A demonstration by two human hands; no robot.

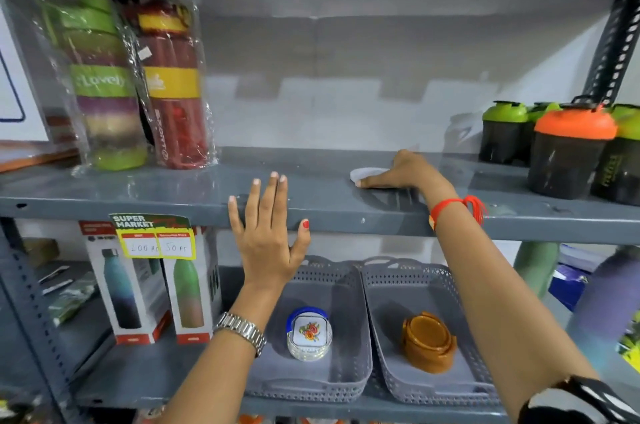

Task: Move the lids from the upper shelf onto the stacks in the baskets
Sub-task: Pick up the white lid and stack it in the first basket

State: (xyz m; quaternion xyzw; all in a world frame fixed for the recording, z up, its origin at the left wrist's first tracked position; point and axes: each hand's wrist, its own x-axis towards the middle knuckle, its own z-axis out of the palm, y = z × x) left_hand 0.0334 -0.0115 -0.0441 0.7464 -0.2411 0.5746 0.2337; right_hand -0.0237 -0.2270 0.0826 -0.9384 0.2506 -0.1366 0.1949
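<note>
Head view, upper shelf level with the hands. I see the right hand reaching forward over the shelf edge, forearm rising steeply from lower right, wrist bent so the palm faces down. Its fingers lie flat and point left, pressed on a white lid that rests on the shelf surface. Only the lid's left rim shows beyond the hand. I cannot tell whether the grip has closed on the lid or merely rests on top of it. A red thread band circles the right wrist.

The left hand is raised upright in front of the shelf's front lip, palm away from me, fingers spread and straight, tips just above the shelf edge. Its grip is released and holds nothing. A metal watch sits on the left wrist.

On the lower shelf stand two grey baskets side by side, touching. The left basket holds a stack of clear lids, the top one with a flower print and a blue rim behind it. The right basket holds a stack of brown lids.

Shaker bottles stand at the right end of the upper shelf, wrapped bottles at the left.
</note>
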